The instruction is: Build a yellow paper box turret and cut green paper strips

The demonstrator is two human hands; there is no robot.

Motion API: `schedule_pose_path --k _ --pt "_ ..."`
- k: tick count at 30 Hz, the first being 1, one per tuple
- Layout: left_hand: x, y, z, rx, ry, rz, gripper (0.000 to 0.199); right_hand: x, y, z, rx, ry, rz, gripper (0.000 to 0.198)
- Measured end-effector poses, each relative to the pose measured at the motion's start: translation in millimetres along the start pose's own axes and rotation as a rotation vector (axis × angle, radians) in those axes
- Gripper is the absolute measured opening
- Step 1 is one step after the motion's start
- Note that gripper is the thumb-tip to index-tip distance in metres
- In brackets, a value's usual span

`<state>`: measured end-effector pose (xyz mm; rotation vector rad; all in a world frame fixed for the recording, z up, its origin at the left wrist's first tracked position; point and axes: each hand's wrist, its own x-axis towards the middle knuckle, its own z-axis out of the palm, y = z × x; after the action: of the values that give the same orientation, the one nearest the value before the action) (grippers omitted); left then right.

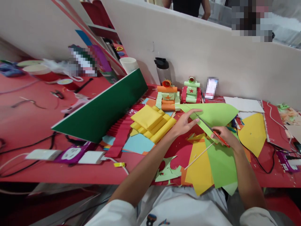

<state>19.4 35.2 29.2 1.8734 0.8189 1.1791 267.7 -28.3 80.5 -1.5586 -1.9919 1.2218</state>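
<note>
A sheet of light green paper [217, 113] is pinched at its left part by my left hand [185, 123], the thumb and fingers closed on it. Scissors [220, 138] with orange-red handles are gripped in my right hand [227, 135]. Their blades point up and left along a narrow strip at the sheet's lower edge, toward my left fingers. Below the hands lie yellow paper [199, 169], more green paper [222, 163] and a thin stick [199, 156]. Folded and rolled yellow paper pieces [150, 117] sit left of my left hand.
Two paper models with stars, one orange and green [167, 97], one red and green [191, 91], stand at the back. A green board [101, 108] leans at the left. Behind are a bottle [163, 70] and a phone [211, 88]. Power strips [72, 153] and cables lie left.
</note>
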Motion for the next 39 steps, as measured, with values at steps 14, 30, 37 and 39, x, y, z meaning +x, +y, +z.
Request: schedule_pose_path --k 14,30,37,39 --pt "-0.6 6.3 0.0 -0.025 0.007 0.003 0.054 5.8 11.8 3.0 -0.145 0.019 -0.112 0.046" --pt "-0.3 0.9 -3.0 -0.02 0.039 0.01 0.056 2.0 0.0 5.8 -0.012 0.044 -0.042 0.029" --pt "2.3 2.2 -10.0 -0.018 0.07 -0.011 0.046 3.6 5.2 2.6 -0.056 0.039 -0.055 0.035" --pt "1.5 5.7 -9.5 -0.044 0.062 -0.032 0.048 4.4 6.8 3.2 -0.07 0.032 -0.073 0.035"
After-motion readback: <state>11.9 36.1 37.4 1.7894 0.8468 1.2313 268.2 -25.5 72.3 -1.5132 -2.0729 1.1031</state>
